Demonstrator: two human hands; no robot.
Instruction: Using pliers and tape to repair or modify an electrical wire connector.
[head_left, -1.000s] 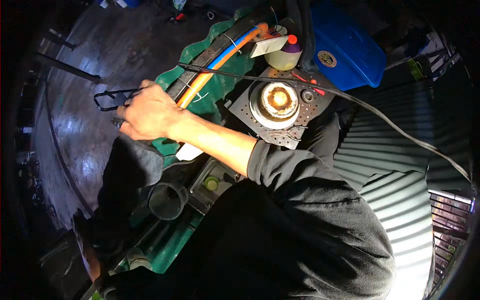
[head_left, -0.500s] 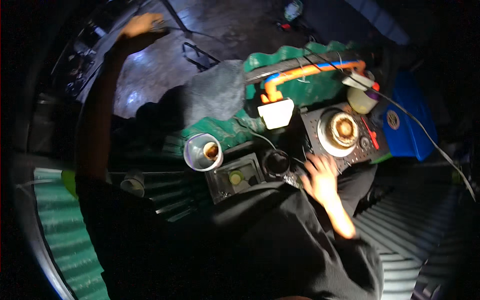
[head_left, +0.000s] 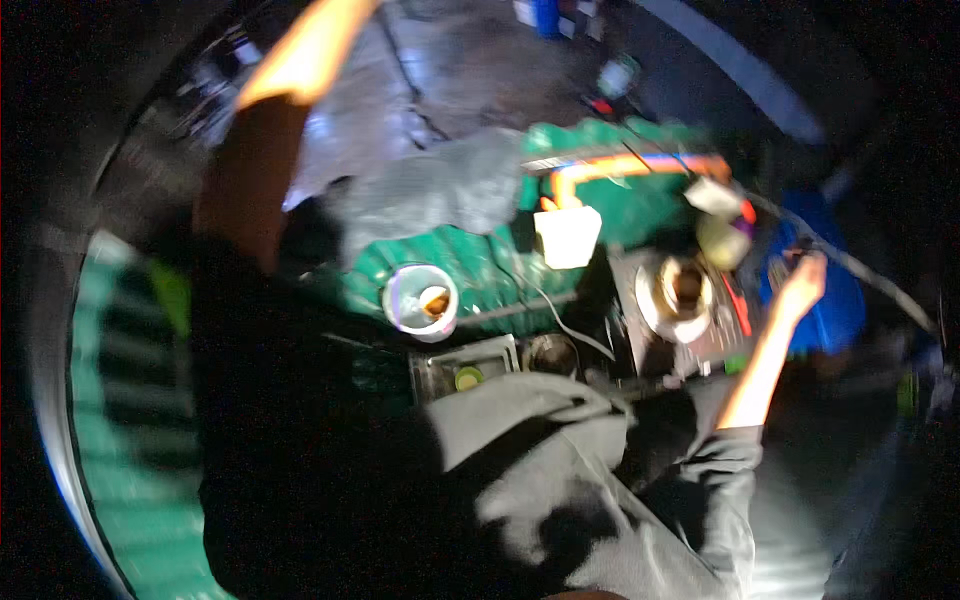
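My left arm (head_left: 300, 60) stretches forward to the upper edge, where the picture cuts off most of the hand; its fingers do not show. My right hand (head_left: 803, 285) is raised at the right, in front of a blue plastic container (head_left: 825, 325). Its fingers look curled around a small dark thing, too blurred to name. Left of it, a round white dish (head_left: 652, 308) with a brown-stained centre stands on a perforated metal plate (head_left: 630, 275). A red-handled tool (head_left: 737, 303) lies beside the dish.
A translucent bucket (head_left: 393, 300) holds a small brown-stained cup. Nearer me are a metal tray (head_left: 428, 375) with a yellow-green round thing in it and a dark round bowl (head_left: 552, 355). An orange pipe (head_left: 610, 168), a white box (head_left: 568, 238) and a loose cable (head_left: 870, 280) lie beyond.
My right hand has left the near edge of the metal plate and moved right and up, over to the blue container. My left arm reaches farther up, taking the hand mostly out of the picture.
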